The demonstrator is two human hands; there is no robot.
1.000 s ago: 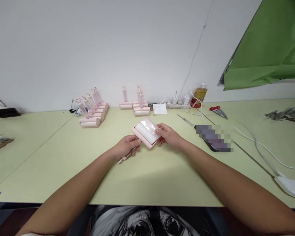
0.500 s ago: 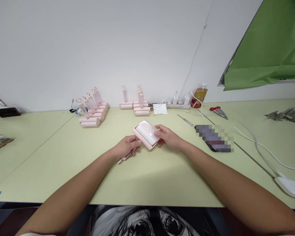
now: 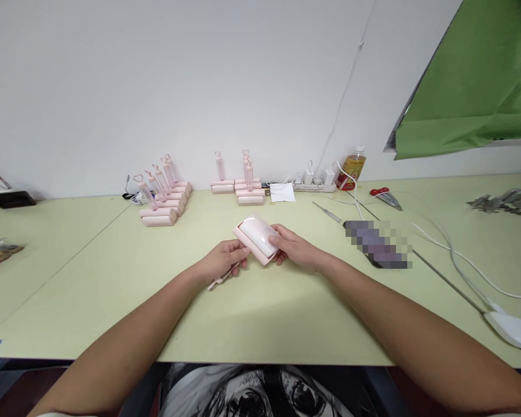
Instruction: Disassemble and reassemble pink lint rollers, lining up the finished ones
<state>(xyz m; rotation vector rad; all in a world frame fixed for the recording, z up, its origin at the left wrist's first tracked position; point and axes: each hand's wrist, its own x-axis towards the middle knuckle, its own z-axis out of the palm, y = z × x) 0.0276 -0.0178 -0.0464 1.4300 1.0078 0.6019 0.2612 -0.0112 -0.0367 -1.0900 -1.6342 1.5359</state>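
Above the middle of the table I hold a pink lint roller (image 3: 256,238) with a white roll inside its curved, glossy cover. It is tilted, with its lower right end towards me. My left hand (image 3: 226,259) is closed around its handle side; a thin pink end (image 3: 217,283) sticks out below the fingers. My right hand (image 3: 296,248) grips the right end of the cover, thumb on top and fingers underneath. Most of the handle is hidden by my left hand.
Pink lint rollers with upright handles stand in a row (image 3: 158,215) at back left and in a group (image 3: 250,197) at back centre. A screwdriver (image 3: 327,212), pixelated phone (image 3: 375,246), pliers (image 3: 386,198), bottle (image 3: 352,169), power strip (image 3: 316,187) and white cables lie right.
My right hand has shifted slightly left and the thumb sits a little lower on the cover. The left hand stays in nearly the same place.
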